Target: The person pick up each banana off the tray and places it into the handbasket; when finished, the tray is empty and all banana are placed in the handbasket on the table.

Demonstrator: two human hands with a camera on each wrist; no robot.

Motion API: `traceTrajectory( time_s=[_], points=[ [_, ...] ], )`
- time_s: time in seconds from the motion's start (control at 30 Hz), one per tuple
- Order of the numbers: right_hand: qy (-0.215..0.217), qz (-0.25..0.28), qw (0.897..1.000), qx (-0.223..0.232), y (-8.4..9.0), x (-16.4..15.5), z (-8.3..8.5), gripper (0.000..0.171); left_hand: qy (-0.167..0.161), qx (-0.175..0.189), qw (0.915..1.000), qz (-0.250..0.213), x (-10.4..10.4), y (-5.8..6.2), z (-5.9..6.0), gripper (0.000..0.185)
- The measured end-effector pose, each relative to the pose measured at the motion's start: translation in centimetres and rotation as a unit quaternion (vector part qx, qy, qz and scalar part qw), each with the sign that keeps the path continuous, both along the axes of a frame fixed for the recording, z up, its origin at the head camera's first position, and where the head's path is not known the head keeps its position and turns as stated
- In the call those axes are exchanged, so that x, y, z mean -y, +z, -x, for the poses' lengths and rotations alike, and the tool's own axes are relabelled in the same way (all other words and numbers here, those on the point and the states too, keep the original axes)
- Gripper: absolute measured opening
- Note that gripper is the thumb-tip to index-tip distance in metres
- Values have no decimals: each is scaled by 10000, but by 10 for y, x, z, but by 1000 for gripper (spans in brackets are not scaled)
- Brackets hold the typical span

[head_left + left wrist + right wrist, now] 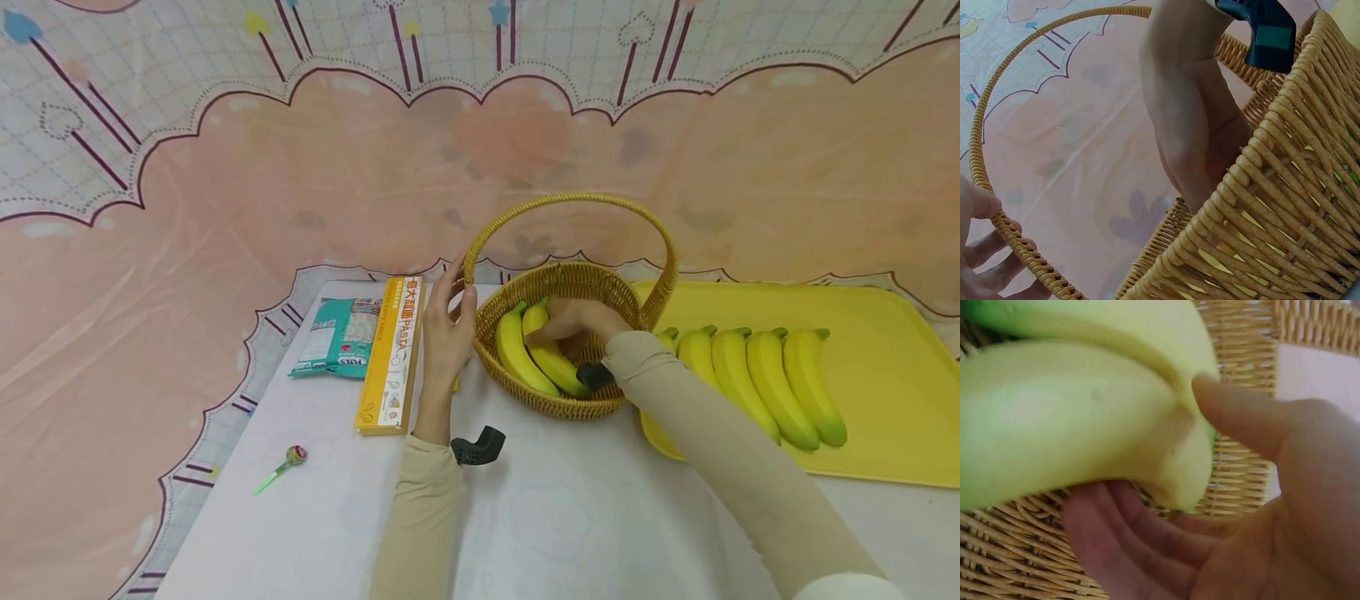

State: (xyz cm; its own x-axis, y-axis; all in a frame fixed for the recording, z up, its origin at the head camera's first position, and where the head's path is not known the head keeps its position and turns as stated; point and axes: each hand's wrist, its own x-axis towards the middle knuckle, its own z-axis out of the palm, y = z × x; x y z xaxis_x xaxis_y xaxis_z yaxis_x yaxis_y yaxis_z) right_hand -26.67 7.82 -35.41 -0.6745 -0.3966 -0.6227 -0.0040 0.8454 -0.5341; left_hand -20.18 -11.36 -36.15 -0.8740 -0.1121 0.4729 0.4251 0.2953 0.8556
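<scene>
While the right hand (pixel 573 321) reaches down into the round woven wicker basket (pixel 558 398), its fingers (pixel 1147 534) curl under the end of a yellow banana with a green tip (pixel 552 357), thumb pressed on top; the head view hides that hold behind the hand's back, and the right wrist view is blurred and cuts the fruit off at the left. A second yellow banana (pixel 515 350) lies beside it in the basket. The left hand (pixel 447 333) pinches the base of the basket's arched handle (pixel 471 258), fingers (pixel 988 247) partly cut off at the frame edge. Four more bananas (pixel 757 379) lie on the yellow plastic tray (pixel 885 333) on the bench, the leftmost partly hidden by the sleeve.
</scene>
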Motion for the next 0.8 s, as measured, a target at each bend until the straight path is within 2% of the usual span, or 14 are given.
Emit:
traceTrajectory(
  time_s=[0.1, 0.23, 0.5, 0.8],
  points=[
    [135, -175, 9989, -421, 3, -4, -5, 87, -19, 22, 10000, 11, -1, 1, -2, 44],
    [297, -271, 9913, -1256, 10, -12, -14, 85, -23, 10, 10000, 10, -2, 1, -2, 44],
    [-34, 487, 9735, -2234, 23, -40, -39, 59, 58, -3, 10000, 31, -1, 2, -2, 44],
    [-588, 1273, 9468, -2895, 22, -77, -68, 40, 95, 12, 9999, 31, -2, 0, -1, 45]
  ],
)
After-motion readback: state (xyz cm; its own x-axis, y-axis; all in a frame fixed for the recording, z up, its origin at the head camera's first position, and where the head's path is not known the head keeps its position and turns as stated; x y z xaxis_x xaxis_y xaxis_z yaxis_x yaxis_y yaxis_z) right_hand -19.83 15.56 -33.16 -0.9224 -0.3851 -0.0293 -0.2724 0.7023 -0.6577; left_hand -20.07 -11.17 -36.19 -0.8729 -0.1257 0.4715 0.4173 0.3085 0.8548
